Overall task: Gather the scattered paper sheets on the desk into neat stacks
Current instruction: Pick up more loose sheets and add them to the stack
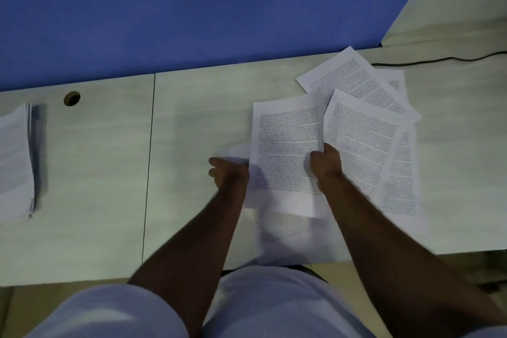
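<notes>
matt printed paper sheets, pale smooth laminate desk

An office: a pale desk with a cable hole, a blue partition behind, printed sheets, a cable far right.

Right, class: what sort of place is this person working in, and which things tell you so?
Probably an office workstation. A pale desk with a round cable hole stands against a blue partition, a black cable runs along it, and printed paper sheets lie scattered on top.
</notes>
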